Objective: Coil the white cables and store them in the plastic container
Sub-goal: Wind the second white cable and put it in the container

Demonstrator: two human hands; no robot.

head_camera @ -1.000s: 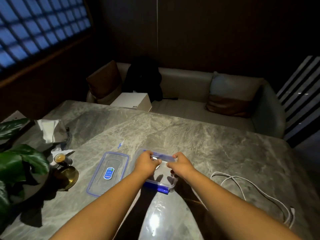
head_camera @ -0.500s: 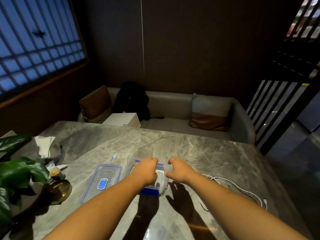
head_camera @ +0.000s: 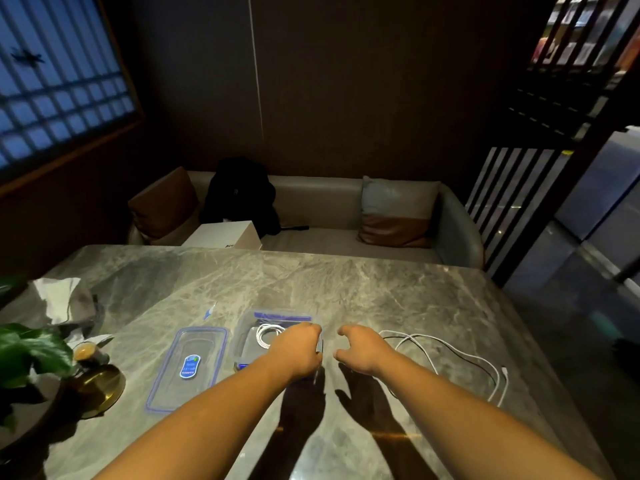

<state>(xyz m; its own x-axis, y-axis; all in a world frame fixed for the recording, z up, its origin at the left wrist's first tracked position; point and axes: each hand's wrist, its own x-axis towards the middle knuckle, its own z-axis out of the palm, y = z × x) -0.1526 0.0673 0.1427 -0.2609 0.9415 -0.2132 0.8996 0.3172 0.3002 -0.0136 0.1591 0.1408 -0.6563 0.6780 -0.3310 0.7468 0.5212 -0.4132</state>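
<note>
A coiled white cable [head_camera: 267, 335] lies inside the open plastic container [head_camera: 282, 315] at centre frame, just left of the left hand [head_camera: 298, 348], which covers the container's right rim with its fingers curled downward; whether they grip the wall cannot be told. To the right of it the right hand [head_camera: 360, 344] hovers over the bench [head_camera: 381, 289] with loosely curled fingers and holds nothing. Further right a loose white cable [head_camera: 506, 386] sprawls apart from that hand, and the container's lid [head_camera: 204, 341] lies flat just left of the container.
</note>
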